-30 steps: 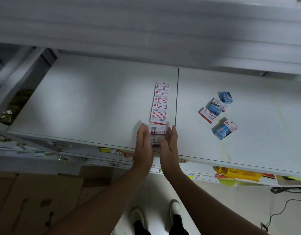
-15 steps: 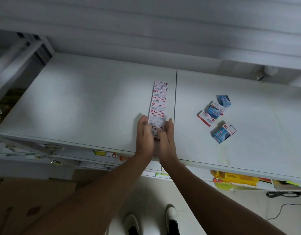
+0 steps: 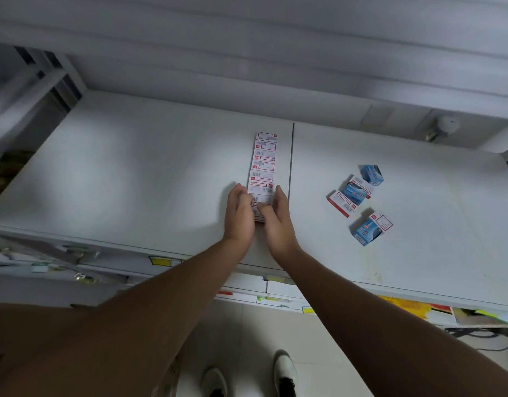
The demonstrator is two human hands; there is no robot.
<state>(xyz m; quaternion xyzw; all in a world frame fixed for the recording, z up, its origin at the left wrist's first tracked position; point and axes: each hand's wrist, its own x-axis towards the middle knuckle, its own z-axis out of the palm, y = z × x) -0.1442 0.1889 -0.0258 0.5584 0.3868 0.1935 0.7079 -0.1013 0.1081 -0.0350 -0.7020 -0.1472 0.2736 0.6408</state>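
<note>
Several light, stiff boxes in a row (image 3: 263,167) just left of the shelf seam (image 3: 291,156); left hand (image 3: 238,214) and right hand (image 3: 279,223) flat against its near end, gripping nothing. Likely to buckle sideways; best squeezed low, both sides.

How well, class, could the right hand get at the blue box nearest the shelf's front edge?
Probably yes: only bare shelf lies between the right hand, pressed against the row of boxes, and that blue box.
</note>
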